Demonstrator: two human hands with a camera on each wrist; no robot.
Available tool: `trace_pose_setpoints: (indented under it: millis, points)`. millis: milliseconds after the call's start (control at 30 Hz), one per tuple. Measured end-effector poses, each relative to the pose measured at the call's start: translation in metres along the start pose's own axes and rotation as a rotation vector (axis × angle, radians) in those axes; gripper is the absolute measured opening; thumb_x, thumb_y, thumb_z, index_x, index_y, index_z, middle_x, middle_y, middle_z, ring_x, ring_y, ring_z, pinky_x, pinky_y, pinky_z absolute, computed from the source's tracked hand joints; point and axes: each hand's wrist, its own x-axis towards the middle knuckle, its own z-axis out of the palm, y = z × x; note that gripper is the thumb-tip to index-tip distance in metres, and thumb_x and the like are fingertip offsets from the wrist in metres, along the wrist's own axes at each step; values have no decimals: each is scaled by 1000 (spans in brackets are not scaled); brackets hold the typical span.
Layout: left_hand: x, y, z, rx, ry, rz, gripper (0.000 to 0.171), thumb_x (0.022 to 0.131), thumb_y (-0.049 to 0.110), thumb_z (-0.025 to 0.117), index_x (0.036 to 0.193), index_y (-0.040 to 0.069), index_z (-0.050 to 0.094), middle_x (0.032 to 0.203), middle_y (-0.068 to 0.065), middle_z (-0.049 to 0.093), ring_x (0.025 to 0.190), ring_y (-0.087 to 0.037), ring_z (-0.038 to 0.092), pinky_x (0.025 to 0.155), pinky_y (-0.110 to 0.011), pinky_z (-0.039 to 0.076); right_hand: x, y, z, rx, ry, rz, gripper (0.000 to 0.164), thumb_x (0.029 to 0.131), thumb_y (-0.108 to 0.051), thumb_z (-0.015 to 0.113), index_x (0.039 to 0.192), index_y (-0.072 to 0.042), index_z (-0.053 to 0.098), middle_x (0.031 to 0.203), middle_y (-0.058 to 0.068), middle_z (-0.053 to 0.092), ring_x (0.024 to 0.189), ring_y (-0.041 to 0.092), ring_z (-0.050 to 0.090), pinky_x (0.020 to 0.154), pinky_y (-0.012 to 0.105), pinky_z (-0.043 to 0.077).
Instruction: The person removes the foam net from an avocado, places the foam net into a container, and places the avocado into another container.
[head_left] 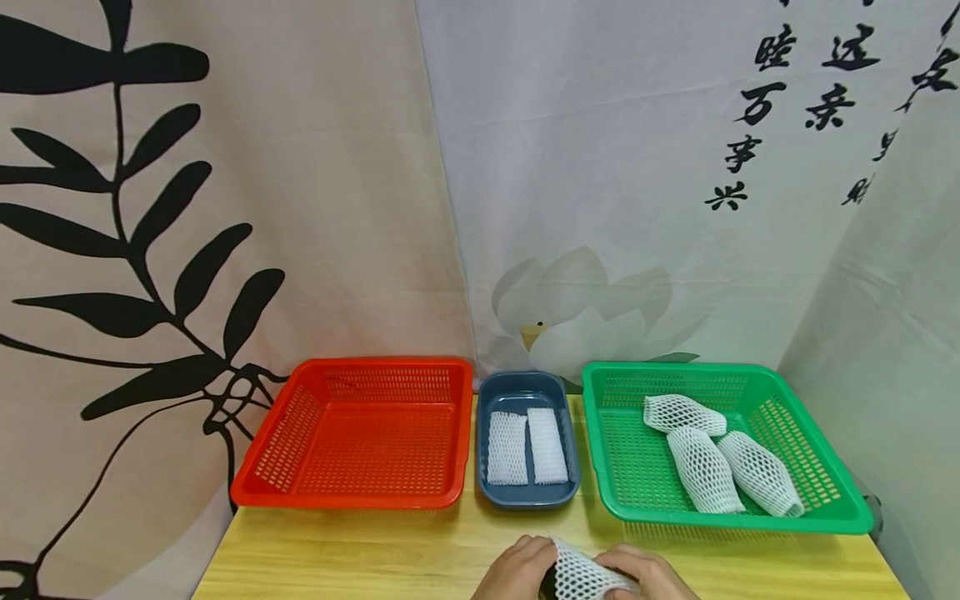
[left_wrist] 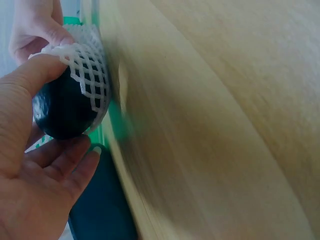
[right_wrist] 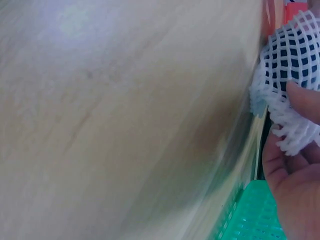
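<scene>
Near the table's front edge, my left hand holds a dark, glossy oval fruit that looks like an avocado. A white foam net sleeve covers part of it, leaving the rounded end near my left hand bare. In the left wrist view, the left thumb presses at the sleeve's rim while the fingers curl under the fruit. My right hand pinches the sleeve's other end, which bunches between thumb and fingers in the right wrist view. Two flat foam net sleeves lie side by side in a blue-grey tray.
On the left of the wooden table stands a red basket. At right is a green basket with three net-covered pieces inside. The blue-grey tray sits between both baskets. A printed curtain hangs behind.
</scene>
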Motion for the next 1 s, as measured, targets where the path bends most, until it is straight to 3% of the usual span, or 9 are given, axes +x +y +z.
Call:
trace_pose_setpoints:
  millis: [167,400,600,867,1000]
  points:
    - [-1,2,-1,-20,-21,-49,53,68,46,76,106,14,59,108,6,59,97,-5,52,85,-19,44,1,-1,0,0,2,6,28,87,-16,68,114,-20,64,103,-9,63,87,3,59,65,24,48]
    - [-4,-1,-4,-128,-55,-91,53,73,40,74,114,10,58,109,4,57,100,-7,52,85,-23,45,-1,-1,0,-12,-1,44,26,86,-19,69,111,-22,65,101,-12,63,86,2,58,64,23,47]
    - [-8,-4,-7,-214,-83,-113,53,80,46,68,115,8,57,107,4,55,100,-7,51,85,-23,46,-3,-1,-2,-16,-2,47,26,86,-19,69,111,-22,65,99,-13,63,84,0,58,62,23,46]
    - [-6,-3,-12,-251,-141,-185,58,74,46,74,115,8,59,109,5,60,99,-5,52,84,-22,46,-5,0,-2,-44,29,7,25,85,-19,70,109,-22,66,97,-13,64,84,1,59,63,22,47]
    - [-7,-4,-11,-247,-134,-182,59,73,45,76,115,7,59,110,5,62,98,-3,52,83,-20,46,-5,0,-1,-50,36,-1,24,85,-19,70,109,-22,66,97,-13,64,84,0,58,63,22,47]
